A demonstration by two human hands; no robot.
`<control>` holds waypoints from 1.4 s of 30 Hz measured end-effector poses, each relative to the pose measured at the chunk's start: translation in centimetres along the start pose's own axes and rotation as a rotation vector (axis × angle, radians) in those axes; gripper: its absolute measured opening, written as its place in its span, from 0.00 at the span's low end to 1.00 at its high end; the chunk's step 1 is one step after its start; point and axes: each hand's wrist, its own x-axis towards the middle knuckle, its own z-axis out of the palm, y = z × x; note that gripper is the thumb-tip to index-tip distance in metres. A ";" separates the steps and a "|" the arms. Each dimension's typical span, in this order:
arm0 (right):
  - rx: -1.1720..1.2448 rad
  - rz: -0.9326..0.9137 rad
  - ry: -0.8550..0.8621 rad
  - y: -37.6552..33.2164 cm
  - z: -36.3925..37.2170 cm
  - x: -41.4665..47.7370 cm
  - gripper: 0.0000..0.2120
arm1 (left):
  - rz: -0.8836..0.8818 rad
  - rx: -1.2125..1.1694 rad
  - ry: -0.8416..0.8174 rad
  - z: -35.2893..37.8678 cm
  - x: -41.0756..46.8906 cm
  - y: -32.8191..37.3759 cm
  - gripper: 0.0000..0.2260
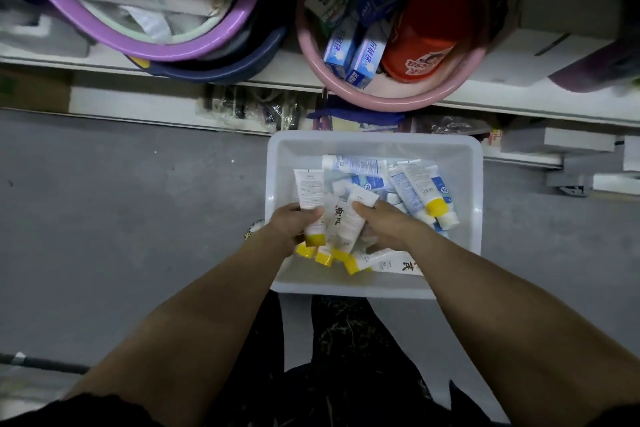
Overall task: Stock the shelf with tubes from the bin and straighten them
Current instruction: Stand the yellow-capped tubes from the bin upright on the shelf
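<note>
Tubes (341, 218) gripped by left hand (294, 224) and right hand (382, 227), over bin (374, 142)

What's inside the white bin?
Loose tubes, white-and-blue and yellow-capped; the left hand and right hand each grip some. The tubes and hands hide anything beneath them.

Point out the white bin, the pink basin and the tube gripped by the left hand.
white bin (346, 290): head view, near rim.
pink basin (381, 103): head view, front rim.
tube (308, 189) in the left hand (292, 224): head view, printed body above the grip.
</note>
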 end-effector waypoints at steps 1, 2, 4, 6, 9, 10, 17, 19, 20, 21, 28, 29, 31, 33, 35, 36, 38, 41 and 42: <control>0.018 -0.002 -0.016 -0.5 0.3 -0.8 0.13 | 0.009 -0.025 -0.003 -0.5 -0.8 0.3 0.09; 0.034 -0.014 -0.025 -1.0 0.7 -1.7 0.13 | 0.014 -0.045 -0.009 -1.0 -1.6 0.7 0.09; 0.055 -0.058 -0.039 -2.0 1.7 -3.6 0.12 | 0.032 -0.072 -0.032 -2.2 -3.1 1.5 0.11; 0.062 -0.093 -0.061 -2.5 2.9 -5.3 0.13 | 0.070 -0.088 -0.039 -3.7 -4.6 2.3 0.13; 0.060 -0.132 -0.057 -3.6 5.2 -7.6 0.18 | 0.128 -0.135 -0.053 -6.6 -7.4 3.6 0.09; 0.080 -0.144 -0.053 -4.1 6.2 -8.4 0.17 | 0.149 -0.153 -0.067 -7.7 -8.5 4.1 0.08; 0.108 -0.264 -0.132 -8.6 18.0 -14.3 0.14 | 0.347 -0.222 -0.122 -20.2 -15.6 5.5 0.08; 0.065 -0.352 -0.113 -10.5 22.8 -16.0 0.14 | 0.421 -0.251 -0.110 -24.5 -17.9 5.8 0.08; 0.033 -0.400 -0.118 -11.6 25.3 -16.9 0.12 | 0.461 -0.258 -0.101 -26.7 -19.1 6.0 0.10; -0.016 -0.448 -0.126 -12.6 27.8 -18.0 0.09 | 0.500 -0.270 -0.093 -29.0 -20.3 6.2 0.11; -0.305 -0.781 -0.106 -20.9 42.9 -26.5 0.08 | 0.799 -0.324 -0.040 -43.2 -30.5 9.4 0.13; -0.312 -0.839 -0.113 -22.1 44.5 -28.1 0.08 | 0.840 -0.328 -0.034 -44.9 -32.3 10.0 0.13; -0.296 -0.934 -0.172 -24.3 47.3 -31.6 0.10 | 0.926 -0.333 -0.037 -47.8 -35.9 11.4 0.13; -0.301 -1.011 -0.223 -26.5 49.5 -35.1 0.14 | 1.003 -0.348 -0.039 -50.2 -39.3 13.1 0.13; -0.310 -1.079 -0.228 -28.5 51.6 -38.2 0.17 | 1.063 -0.356 -0.031 -52.0 -42.3 14.8 0.12; -0.309 -1.119 -0.219 -29.5 52.5 -39.5 0.17 | 1.088 -0.353 -0.024 -52.8 -43.6 15.8 0.11; -0.298 -1.203 -0.196 -31.5 54.4 -41.9 0.17 | 1.134 -0.360 -0.015 -54.0 -46.1 17.6 0.09; -0.285 -1.311 -0.203 -34.9 56.6 -44.9 0.19 | 1.196 -0.367 0.004 -55.6 -49.3 20.4 0.09; -0.275 -1.343 -0.212 -36.1 57.2 -45.7 0.19 | 1.214 -0.358 0.011 -56.2 -50.1 21.5 0.08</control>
